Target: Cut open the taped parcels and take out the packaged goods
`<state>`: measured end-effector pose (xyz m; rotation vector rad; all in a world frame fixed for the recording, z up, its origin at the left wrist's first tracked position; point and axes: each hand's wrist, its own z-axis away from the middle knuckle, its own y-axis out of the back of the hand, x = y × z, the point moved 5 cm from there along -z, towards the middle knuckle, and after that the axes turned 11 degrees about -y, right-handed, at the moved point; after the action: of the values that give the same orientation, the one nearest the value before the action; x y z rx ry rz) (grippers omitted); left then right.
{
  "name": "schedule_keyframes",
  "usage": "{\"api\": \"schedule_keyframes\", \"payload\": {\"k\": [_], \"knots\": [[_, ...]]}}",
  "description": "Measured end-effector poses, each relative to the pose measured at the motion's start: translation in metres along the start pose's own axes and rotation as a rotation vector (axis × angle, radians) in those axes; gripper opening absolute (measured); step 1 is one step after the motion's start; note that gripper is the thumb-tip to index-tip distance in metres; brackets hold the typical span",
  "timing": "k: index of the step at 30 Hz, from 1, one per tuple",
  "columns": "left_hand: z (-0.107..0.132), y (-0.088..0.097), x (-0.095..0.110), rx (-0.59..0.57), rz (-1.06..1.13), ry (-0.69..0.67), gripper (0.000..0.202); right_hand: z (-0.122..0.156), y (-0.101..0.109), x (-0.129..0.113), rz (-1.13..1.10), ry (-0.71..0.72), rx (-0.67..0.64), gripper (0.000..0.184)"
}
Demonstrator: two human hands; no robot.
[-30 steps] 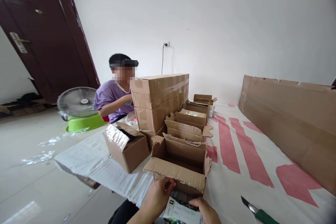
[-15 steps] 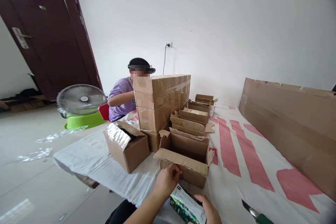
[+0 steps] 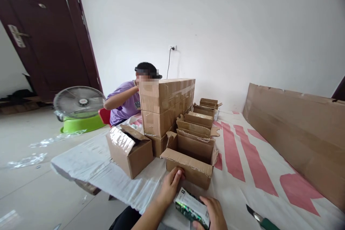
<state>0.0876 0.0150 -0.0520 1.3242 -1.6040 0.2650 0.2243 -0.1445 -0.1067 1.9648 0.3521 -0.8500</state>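
My left hand (image 3: 170, 184) is at the near wall of an open cardboard box (image 3: 198, 178), its fingers curled against the wall under the folded-out front flap. The thumb lies along the top of the hand; the fingertips are partly hidden. In my right hand (image 3: 214, 211) is a small green and white printed carton (image 3: 191, 206) with a shiny side, tilted just above the table and gripped at its right end. Beyond the open box, several more open cardboard boxes (image 3: 199, 118) stand in a row.
Stacked taped cartons (image 3: 172, 97) rise behind the row, with a person in purple (image 3: 122, 99) beyond. A flapped box (image 3: 140, 156) stands left. A green-handled knife (image 3: 262, 219) lies at right, blade out. A cardboard panel (image 3: 293, 133) borders the right side.
The near open box has shifted slightly away, with my left hand still at its wall and its thumb now more extended. The carton lies a little flatter in my right hand. The view has shifted slightly.
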Motion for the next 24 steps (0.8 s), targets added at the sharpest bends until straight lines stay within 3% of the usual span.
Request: {"api": "schedule_keyframes", "payload": {"k": [4, 12, 17, 24], "knots": [[0.001, 0.003, -0.003, 0.056, 0.037, 0.009, 0.046, -0.023, 0.008, -0.007, 0.128, -0.091, -0.077, 0.056], [0.000, -0.005, -0.005, -0.009, -0.130, -0.034, 0.026, -0.072, 0.028, -0.044, 0.291, -0.137, -0.110, 0.050], [-0.001, -0.002, -0.014, 0.060, -0.174, 0.006, 0.027, -0.095, 0.026, -0.033, 0.326, -0.194, -0.109, 0.055], [0.001, -0.007, -0.023, 0.016, -0.211, -0.009, 0.019, -0.141, 0.015, -0.015, 0.298, -0.231, -0.027, 0.049]]}}
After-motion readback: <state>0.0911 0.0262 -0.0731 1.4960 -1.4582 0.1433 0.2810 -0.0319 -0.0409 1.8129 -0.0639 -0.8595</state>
